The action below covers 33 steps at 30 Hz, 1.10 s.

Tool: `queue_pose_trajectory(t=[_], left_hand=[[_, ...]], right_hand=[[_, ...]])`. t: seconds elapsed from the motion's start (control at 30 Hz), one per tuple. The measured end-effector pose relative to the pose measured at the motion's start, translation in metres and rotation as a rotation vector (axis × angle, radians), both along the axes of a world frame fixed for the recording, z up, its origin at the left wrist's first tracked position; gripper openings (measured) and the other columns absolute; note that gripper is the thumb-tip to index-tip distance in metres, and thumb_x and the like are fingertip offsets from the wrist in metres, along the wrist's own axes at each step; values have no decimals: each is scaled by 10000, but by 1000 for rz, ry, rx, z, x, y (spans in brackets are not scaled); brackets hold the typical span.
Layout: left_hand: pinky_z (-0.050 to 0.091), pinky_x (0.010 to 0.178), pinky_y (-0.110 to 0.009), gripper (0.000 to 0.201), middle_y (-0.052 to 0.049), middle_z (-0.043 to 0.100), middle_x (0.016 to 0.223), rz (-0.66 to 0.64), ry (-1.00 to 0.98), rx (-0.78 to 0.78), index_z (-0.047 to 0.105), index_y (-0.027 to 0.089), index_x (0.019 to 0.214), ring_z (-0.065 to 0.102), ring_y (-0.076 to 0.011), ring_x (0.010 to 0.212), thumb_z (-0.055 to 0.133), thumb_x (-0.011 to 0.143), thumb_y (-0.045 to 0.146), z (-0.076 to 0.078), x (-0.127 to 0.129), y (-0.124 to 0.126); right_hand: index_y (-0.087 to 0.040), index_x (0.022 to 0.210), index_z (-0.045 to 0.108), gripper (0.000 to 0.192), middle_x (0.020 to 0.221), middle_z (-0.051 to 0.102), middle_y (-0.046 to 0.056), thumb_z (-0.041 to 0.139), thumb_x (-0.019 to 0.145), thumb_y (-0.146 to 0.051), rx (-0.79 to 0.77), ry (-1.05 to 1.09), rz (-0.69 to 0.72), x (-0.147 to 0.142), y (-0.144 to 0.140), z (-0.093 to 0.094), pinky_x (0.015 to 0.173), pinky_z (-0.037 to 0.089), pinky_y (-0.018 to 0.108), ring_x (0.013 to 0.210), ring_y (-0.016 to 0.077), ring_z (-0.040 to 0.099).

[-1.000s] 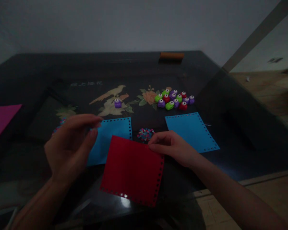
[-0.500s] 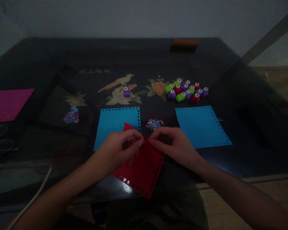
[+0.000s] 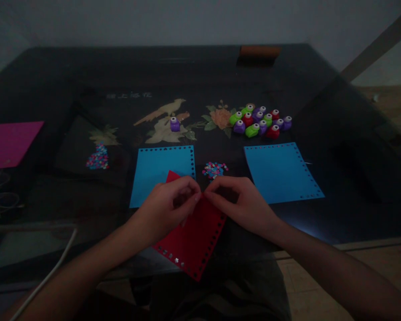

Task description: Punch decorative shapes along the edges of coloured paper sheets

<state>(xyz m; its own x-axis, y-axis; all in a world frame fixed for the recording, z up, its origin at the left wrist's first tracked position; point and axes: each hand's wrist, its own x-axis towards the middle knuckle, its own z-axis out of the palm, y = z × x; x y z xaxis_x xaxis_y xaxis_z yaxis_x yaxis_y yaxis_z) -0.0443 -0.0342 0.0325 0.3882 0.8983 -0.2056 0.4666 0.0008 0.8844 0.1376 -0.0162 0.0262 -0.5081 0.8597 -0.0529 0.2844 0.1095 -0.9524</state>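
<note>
A red paper sheet with punched holes along its edges lies at the near edge of a dark glass table. My left hand and my right hand both pinch its far edge, fingertips almost meeting at the middle. The sheet partly overlaps a blue punched sheet behind my left hand. A second blue punched sheet lies to the right of my right hand. A small heap of coloured paper bits sits just beyond my fingers.
A cluster of several small green, purple and red paper punches sits at the back right, one purple punch apart. Another heap of bits lies left, a magenta sheet far left, an orange block at the far edge.
My left hand has come from the left onto the red sheet's far edge, beside my right hand. The red sheet has turned slightly and shifted a little.
</note>
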Motion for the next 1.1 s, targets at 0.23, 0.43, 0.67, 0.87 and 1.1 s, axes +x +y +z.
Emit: queue_pose_trajectory(t=[0.23,0.43,0.67,0.87,1.1], left_hand=[[344,432,-189,85,76,484,517,-20,64,43,499,182,785,473,-78,432,437,840,203,1,1,-1],[362,458,-193,77,57,518,564,-15,109,152,523,181,786,491,-87,483,468,827,215,-3,1,-2],[361,481,-197,84,50,549,593,-16,187,269,518,187,781,515,-88,504,449,829,179,-8,2,-4],[347,475,-186,88,57,533,587,-27,202,353,511,187,782,503,-80,494,445,818,141,-6,3,-5],[358,494,-187,95,52,535,608,-28,210,382,512,184,772,505,-82,515,451,812,125,-7,4,-6]], right_hand=[[-146,720,621,103,629,591,-28,563,800,-117,-42,19,10,0,1,-2,514,397,179,578,81,530],[-143,720,626,102,632,598,-25,561,790,-108,-12,16,-9,0,0,-4,529,408,186,580,82,538],[-146,719,626,100,634,608,-21,559,779,-103,-2,-4,-20,-1,-3,-4,535,412,198,583,91,551],[-150,716,618,93,630,592,-21,556,777,-115,-68,22,-31,-1,-3,-4,520,402,198,576,92,535],[-159,688,594,96,614,561,-27,550,764,-119,-124,39,-57,-2,-4,-5,506,380,200,568,94,504]])
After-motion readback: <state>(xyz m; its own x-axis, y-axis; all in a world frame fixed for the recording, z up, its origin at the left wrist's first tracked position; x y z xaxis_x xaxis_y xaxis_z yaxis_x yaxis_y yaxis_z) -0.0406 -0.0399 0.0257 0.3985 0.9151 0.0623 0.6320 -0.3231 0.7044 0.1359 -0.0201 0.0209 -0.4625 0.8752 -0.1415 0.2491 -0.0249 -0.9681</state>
